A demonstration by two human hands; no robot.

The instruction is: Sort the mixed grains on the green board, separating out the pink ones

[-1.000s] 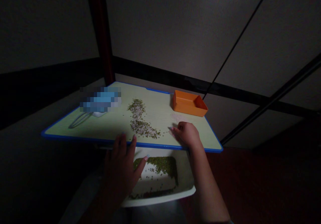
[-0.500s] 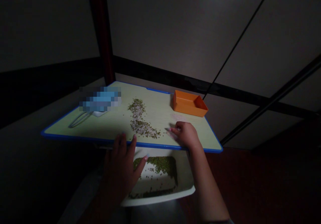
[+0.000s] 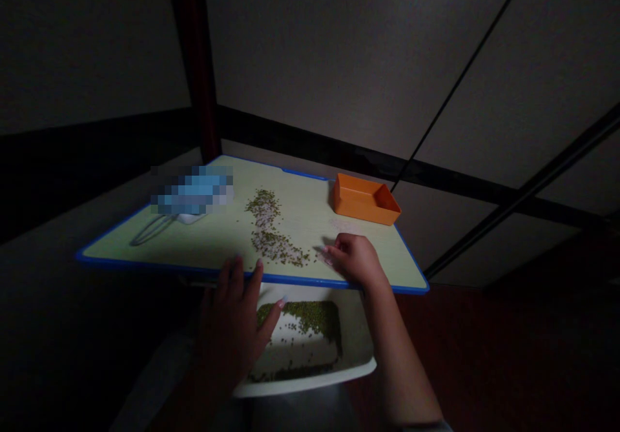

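Note:
My left hand (image 3: 237,316) has its fingers spread, the tips at the blue front edge of the small table (image 3: 310,206), and holds nothing. Over the table's right front, my right hand (image 3: 356,257) is closed, fingers curled and thumb to forefinger; anything in it is too small to make out. To its left lies a curved pile of small green beans mixed with pale grains (image 3: 267,228). A few pale grains lie under and behind that hand. Below the table edge, a white bin (image 3: 361,329) holds many green beans (image 3: 314,316), partly hidden by my left hand.
An orange open box (image 3: 363,209) stands at the table's back right. A blurred-out blue and white object (image 3: 194,193) with a looped cord or strap (image 3: 152,230) lies at the left. Cabinet-like panels (image 3: 310,57) rise close behind the table.
My right hand has shifted very slightly, its fingertips staying close to the table surface. The left hand, the pile and the orange box look the same.

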